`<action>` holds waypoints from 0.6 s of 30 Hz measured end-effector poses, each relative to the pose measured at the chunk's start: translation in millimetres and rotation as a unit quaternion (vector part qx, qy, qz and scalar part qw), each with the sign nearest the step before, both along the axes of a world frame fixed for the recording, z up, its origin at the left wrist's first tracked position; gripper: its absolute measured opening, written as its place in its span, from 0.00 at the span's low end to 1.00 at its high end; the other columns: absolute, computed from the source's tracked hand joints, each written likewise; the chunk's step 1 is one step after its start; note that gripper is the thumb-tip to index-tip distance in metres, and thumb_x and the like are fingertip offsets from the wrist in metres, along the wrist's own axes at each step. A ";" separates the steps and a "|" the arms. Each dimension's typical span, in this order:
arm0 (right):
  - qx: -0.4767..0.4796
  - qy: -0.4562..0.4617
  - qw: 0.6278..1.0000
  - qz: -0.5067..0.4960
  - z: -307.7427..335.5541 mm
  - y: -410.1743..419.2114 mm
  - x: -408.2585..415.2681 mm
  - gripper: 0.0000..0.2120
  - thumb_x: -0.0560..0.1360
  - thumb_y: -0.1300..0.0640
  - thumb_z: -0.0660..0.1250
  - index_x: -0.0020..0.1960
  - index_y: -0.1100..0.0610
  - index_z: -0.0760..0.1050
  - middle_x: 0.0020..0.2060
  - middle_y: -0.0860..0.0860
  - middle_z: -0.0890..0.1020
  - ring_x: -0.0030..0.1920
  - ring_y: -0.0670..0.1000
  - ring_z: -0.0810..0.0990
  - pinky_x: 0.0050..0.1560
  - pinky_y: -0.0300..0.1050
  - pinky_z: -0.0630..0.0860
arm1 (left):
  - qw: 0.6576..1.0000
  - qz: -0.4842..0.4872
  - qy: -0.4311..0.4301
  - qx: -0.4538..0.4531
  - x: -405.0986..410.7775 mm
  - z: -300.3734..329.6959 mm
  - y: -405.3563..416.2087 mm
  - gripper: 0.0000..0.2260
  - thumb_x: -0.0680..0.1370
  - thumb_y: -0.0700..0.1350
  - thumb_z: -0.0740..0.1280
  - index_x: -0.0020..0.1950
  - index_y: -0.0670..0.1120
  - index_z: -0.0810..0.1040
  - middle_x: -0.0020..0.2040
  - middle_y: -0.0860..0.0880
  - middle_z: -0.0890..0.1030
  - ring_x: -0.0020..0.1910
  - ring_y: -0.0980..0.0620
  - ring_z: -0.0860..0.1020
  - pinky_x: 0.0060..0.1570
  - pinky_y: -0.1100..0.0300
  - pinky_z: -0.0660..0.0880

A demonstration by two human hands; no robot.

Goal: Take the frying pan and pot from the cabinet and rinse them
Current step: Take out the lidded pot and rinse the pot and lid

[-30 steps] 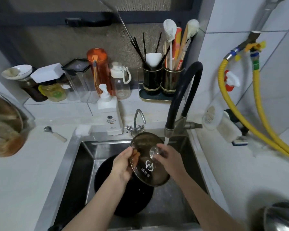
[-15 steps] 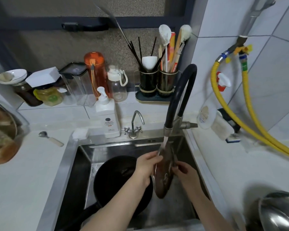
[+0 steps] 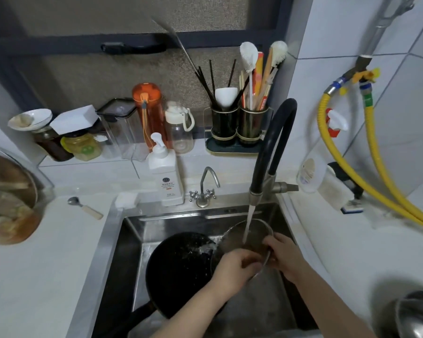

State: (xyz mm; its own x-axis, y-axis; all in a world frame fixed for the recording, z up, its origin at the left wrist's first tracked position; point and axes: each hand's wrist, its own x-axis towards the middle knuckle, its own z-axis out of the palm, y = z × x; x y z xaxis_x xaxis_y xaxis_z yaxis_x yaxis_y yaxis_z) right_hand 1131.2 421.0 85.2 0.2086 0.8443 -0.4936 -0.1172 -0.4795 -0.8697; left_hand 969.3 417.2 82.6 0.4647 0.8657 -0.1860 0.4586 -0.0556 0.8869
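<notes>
A black frying pan (image 3: 178,269) lies in the steel sink (image 3: 132,230), its handle pointing to the lower left. Over the sink's right half I hold a round glass pot lid (image 3: 254,231) under the water running from the black faucet (image 3: 274,147). My left hand (image 3: 235,265) grips the lid's near edge. My right hand (image 3: 285,257) holds it from the right side. Water splashes onto the pan's rim. A steel pot (image 3: 418,313) sits on the counter at the lower right, partly cut off by the frame.
A soap pump bottle (image 3: 165,178) and small tap (image 3: 204,189) stand behind the sink. Jars, bottles and a utensil holder (image 3: 238,128) line the sill. A covered bowl of food (image 3: 7,201) and a spoon (image 3: 84,208) sit left; yellow hoses (image 3: 371,172) hang right.
The lid has turned from edge-on to facing up under the stream, its inner side now catching the water. Both hands shifted lower and nearer on its rim.
</notes>
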 end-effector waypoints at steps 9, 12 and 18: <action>0.016 0.085 0.996 -0.028 -6.8 -8.7 36.5 0.09 0.76 0.61 0.62 0.52 0.55 0.80 0.46 0.58 0.84 0.48 0.58 0.81 0.42 0.51 0.79 | 0.953 0.241 0.027 -0.180 -44.5 -19.6 46.2 0.27 0.78 0.44 0.65 0.75 0.42 0.60 0.66 0.40 0.73 0.62 0.43 0.75 0.61 0.49 0.74; -0.005 0.181 0.981 -0.071 -20.5 -16.6 35.0 0.11 0.77 0.62 0.60 0.53 0.60 0.79 0.47 0.60 0.84 0.48 0.59 0.82 0.45 0.51 0.79 | 0.920 0.280 -0.073 -0.265 -43.6 -13.3 52.1 0.20 0.79 0.37 0.63 0.70 0.40 0.66 0.53 0.43 0.78 0.41 0.50 0.79 0.28 0.59 0.79; -0.036 0.227 0.967 -0.109 -39.2 -9.6 11.4 0.17 0.81 0.62 0.53 0.66 0.68 0.69 0.60 0.67 0.76 0.57 0.64 0.76 0.64 0.61 0.69 | 0.920 0.309 -0.081 -0.227 -57.5 -7.7 64.0 0.20 0.75 0.31 0.65 0.67 0.37 0.70 0.52 0.42 0.78 0.36 0.52 0.78 0.22 0.64 0.76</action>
